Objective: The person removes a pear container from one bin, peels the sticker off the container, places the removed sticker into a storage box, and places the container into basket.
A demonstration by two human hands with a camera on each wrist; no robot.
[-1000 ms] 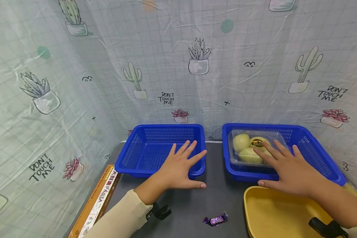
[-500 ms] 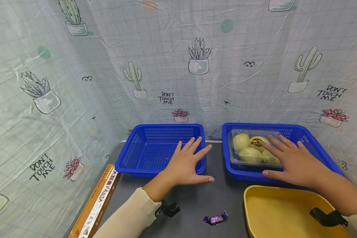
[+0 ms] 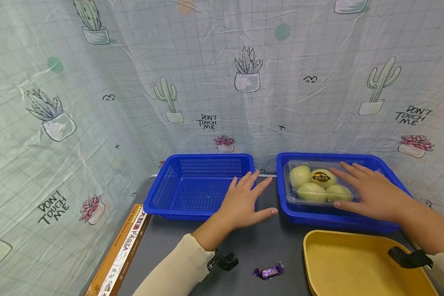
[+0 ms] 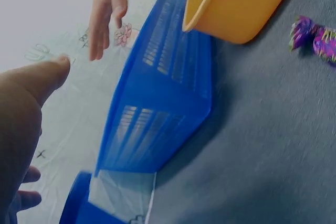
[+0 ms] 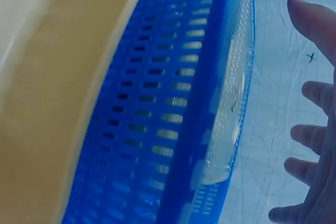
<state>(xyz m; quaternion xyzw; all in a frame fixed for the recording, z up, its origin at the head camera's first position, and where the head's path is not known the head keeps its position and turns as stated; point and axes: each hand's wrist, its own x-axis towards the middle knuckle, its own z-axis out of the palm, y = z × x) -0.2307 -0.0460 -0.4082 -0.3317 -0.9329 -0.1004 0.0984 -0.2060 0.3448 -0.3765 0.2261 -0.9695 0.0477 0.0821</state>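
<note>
In the head view my left hand point(image 3: 240, 203) hovers by the right end of the left blue basket point(image 3: 160, 211), fingers spread and holding nothing. My right hand point(image 3: 377, 195) is held above the right blue basket point(image 3: 292, 218), its fingers straight. Beneath those fingers a clear plastic box point(image 3: 294, 199) of round pale green fruit, with a dark label, sits in that basket. The right wrist view shows a gap between my right hand point(image 5: 315, 145) and the basket's rim point(image 5: 197, 124). My left hand point(image 4: 23, 114) also touches nothing in the left wrist view.
A purple-wrapped candy point(image 3: 269, 272) lies on the grey table point(image 3: 244, 255). The yellow tub point(image 3: 351, 263) stands in front of the right basket. Along the left edge lies a pasta box point(image 3: 120, 250). A cactus-print curtain point(image 3: 207, 61) hangs behind and at the sides.
My left hand has drifted right, away from over the left basket. My right hand has shifted slightly right and up, uncovering more of the fruit box. The objects have stayed in place.
</note>
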